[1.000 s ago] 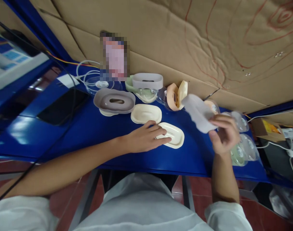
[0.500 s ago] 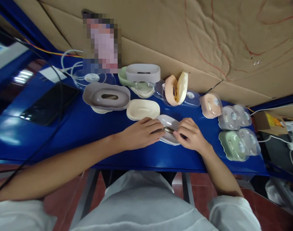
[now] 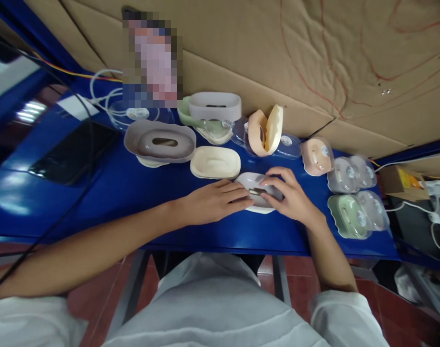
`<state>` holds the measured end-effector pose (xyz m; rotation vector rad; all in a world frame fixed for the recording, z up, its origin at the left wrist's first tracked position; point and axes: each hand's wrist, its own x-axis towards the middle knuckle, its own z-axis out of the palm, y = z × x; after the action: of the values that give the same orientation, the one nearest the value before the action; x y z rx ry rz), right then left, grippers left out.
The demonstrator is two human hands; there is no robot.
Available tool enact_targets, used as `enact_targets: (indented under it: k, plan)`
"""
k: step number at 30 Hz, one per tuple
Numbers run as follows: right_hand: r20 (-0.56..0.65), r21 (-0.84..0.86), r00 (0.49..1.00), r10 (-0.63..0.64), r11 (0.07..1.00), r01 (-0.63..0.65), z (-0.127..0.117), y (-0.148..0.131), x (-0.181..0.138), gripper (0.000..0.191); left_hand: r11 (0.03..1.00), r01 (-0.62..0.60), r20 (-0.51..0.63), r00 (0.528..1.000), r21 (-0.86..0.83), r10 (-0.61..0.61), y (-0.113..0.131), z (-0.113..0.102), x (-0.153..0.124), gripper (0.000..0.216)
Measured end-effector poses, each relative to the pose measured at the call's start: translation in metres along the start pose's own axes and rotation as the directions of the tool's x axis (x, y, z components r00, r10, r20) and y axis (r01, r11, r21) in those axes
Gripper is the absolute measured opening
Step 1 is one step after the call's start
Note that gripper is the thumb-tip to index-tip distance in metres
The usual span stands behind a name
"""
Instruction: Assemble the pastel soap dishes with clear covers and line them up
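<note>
A light grey oval plastic dish (image 3: 247,179) with a slot in its middle lies on the blue table in front of me, over a pale piece that shows under its near edge. My left hand (image 3: 220,201) covers its left end, fingers bent over the rim to the slot; the thumb is mostly hidden. On the right end rests my right hand (image 3: 290,195), its thumb and forefinger spread apart near the slot. Something small and pale shows in the slot, too small to name. Just behind stands a cream oval tray (image 3: 215,162).
A larger grey oval dish (image 3: 142,144) sits back left. Farther back are another grey dish (image 3: 214,107) and a peach-and-cream pair (image 3: 258,137). Clear-lidded peach (image 3: 316,156), grey (image 3: 341,174) and green (image 3: 350,217) boxes stand right. A black phone-like slab (image 3: 73,152) lies left.
My right hand's fingers have opened out and lifted from their curled hold, baring more of the dish's inside. The left hand has slid slightly right, nearer the slot.
</note>
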<state>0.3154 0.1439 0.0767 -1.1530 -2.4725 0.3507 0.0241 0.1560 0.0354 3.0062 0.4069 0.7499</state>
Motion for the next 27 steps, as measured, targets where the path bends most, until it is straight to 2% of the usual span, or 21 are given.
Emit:
enact_targets:
  k: [3, 5, 7, 9, 11, 13, 15, 17, 22, 27]
  plan:
    - [0.117, 0.019, 0.991, 0.07, 0.997, -0.073, -0.004, 0.003, -0.002, 0.032, 1.0, -0.014, 0.011, 1.0, -0.023, 0.014, 0.002, 0.0, 0.001, 0.028]
    - [0.224, 0.047, 0.972, 0.072, 0.995, -0.085, -0.005, 0.002, -0.002, 0.032, 1.0, -0.015, 0.032, 0.999, -0.026, 0.016, 0.002, -0.001, 0.001, 0.023]
    - [0.264, 0.057, 0.963, 0.059, 0.995, -0.076, -0.004, 0.002, -0.002, 0.03, 1.0, -0.015, 0.048, 0.999, -0.024, 0.016, 0.002, -0.002, 0.002, 0.02]
    - [0.198, 0.053, 0.978, 0.06, 0.996, -0.072, -0.001, 0.006, -0.001, 0.025, 1.0, -0.016, 0.044, 0.999, -0.018, 0.016, 0.002, -0.002, 0.002, 0.019]
    - [0.052, 0.024, 0.993, 0.108, 0.994, -0.109, 0.003, 0.017, 0.0, 0.025, 1.0, -0.018, 0.039, 0.999, -0.004, 0.018, 0.001, -0.002, 0.002, 0.02]
    - [-0.096, -0.055, 0.974, 0.204, 0.976, -0.21, 0.008, 0.032, 0.001, 0.034, 1.0, -0.02, 0.042, 0.999, 0.011, 0.019, 0.0, -0.002, 0.002, 0.02]
    - [-0.16, -0.164, 0.94, 0.303, 0.931, -0.328, 0.012, 0.049, 0.0, 0.049, 0.999, -0.024, 0.05, 0.998, 0.022, 0.023, 0.0, -0.002, 0.001, 0.02]
    - [-0.146, -0.248, 0.92, 0.364, 0.887, -0.39, 0.014, 0.061, -0.001, 0.061, 0.999, -0.028, 0.054, 0.998, 0.027, 0.026, -0.001, -0.003, 0.001, 0.019]
    - [-0.158, -0.317, 0.906, 0.393, 0.849, -0.423, 0.006, 0.068, -0.009, 0.07, 0.998, -0.034, 0.05, 0.998, 0.043, 0.032, -0.001, -0.006, 0.002, 0.018]
    - [-0.043, -0.24, 0.898, 0.438, 0.868, -0.435, -0.01, 0.068, -0.017, 0.085, 0.999, -0.022, 0.028, 0.999, 0.049, 0.02, -0.003, -0.007, 0.002, 0.013]
